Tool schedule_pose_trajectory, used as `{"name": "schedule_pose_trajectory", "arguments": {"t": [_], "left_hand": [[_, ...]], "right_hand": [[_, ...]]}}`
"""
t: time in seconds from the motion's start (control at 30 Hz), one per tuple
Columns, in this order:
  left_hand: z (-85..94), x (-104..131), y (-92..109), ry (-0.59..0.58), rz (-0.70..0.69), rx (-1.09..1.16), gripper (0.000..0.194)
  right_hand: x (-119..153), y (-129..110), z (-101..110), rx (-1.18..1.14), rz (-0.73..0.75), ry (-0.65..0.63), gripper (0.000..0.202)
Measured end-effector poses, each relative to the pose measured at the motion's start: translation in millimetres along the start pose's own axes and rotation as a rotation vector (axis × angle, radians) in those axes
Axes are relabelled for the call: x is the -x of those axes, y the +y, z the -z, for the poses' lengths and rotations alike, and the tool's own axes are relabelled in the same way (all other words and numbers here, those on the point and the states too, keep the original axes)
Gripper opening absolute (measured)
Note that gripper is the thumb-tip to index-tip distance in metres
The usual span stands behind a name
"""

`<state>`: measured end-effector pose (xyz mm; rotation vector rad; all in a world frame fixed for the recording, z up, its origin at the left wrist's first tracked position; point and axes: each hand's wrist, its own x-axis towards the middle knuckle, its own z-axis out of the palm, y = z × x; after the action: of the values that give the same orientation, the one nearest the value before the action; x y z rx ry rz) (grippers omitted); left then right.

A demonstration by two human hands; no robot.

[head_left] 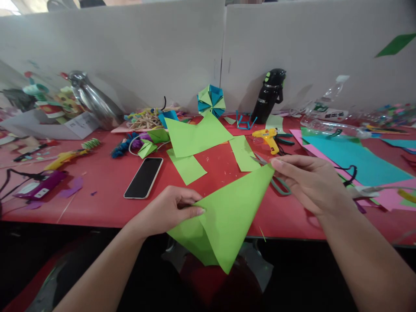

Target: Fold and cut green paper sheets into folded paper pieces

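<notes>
A light green paper sheet (232, 212), folded over at an angle, hangs between my two hands at the table's front edge. My left hand (172, 208) pinches its left side between thumb and fingers. At the upper right corner, my right hand (302, 177) grips the paper between thumb and forefinger. Scissors (281, 186) lie just behind that corner, partly hidden by paper and hand. Beyond my hands are a larger green sheet (198, 136) and two smaller green pieces (186, 167) (243, 152).
A phone (143, 178) lies left of centre on the red table (97, 195). Farther back stand a folded paper ball (211, 101), a yellow glue gun (268, 139) and a black bottle (268, 97). Blue and pink sheets (357, 158) cover the right side.
</notes>
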<state>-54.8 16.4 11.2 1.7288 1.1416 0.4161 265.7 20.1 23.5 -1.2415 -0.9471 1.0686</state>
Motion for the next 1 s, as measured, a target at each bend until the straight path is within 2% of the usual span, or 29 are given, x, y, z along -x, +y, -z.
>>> {"name": "schedule_pose_trajectory", "arguments": {"t": [0.23, 0.47, 0.67, 0.83, 1.0], "left_hand": [[-0.1, 0.9, 1.3, -0.007, 0.015, 0.026, 0.027], [0.3, 0.5, 1.5, -0.01, 0.021, 0.044, 0.025], [0.1, -0.4, 1.8, -0.002, 0.023, 0.053, 0.025], [0.9, 1.0, 2.2, 0.016, 0.023, 0.038, 0.028], [3.2, 2.5, -0.8, -0.076, -0.014, 0.037, 0.034]], "right_hand": [[2.3, -1.2, 0.8, -0.097, 0.004, -0.145, 0.016], [4.0, -3.2, 0.0, -0.143, -0.006, -0.182, 0.012], [1.0, -0.7, 0.7, -0.179, 0.017, -0.179, 0.008], [-2.4, 2.4, -0.2, -0.131, 0.035, -0.096, 0.011], [-3.2, 3.7, -2.0, -0.096, 0.055, -0.049, 0.016]]}}
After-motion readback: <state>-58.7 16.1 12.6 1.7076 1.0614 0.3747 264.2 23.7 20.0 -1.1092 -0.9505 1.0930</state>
